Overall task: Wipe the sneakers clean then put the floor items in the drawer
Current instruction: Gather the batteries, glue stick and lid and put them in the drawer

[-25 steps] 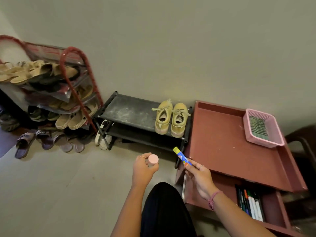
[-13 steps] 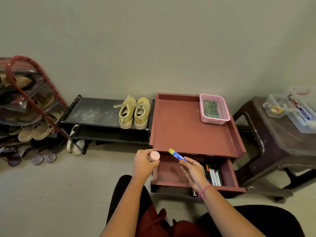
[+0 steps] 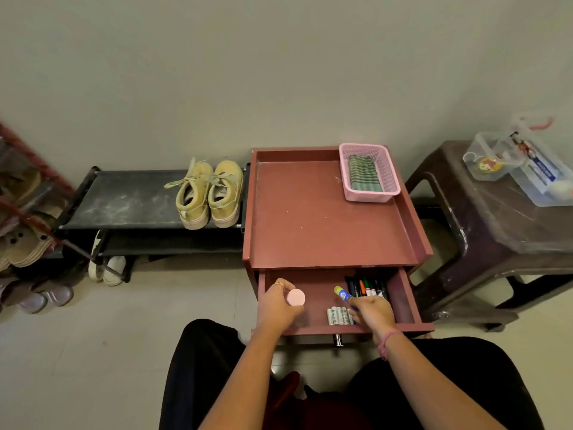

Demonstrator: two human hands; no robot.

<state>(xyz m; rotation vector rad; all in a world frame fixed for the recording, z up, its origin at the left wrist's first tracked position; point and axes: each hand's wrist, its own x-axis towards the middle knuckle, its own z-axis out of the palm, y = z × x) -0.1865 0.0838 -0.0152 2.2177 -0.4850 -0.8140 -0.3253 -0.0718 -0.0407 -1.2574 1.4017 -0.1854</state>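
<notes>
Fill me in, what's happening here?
A person is putting small items into the open drawer. The left hand holds a pink round container; the right hand holds a glue stick, both over the drawer. Markers and batteries already lie inside. The sneakers sit on the black rack.

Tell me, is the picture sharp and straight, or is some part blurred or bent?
Head view: the open drawer and yellow sneakers are fairly sharp; the wide lens bends the edges, so the brown stool leans; soft even light, faint shadows, no strong glare.
</notes>
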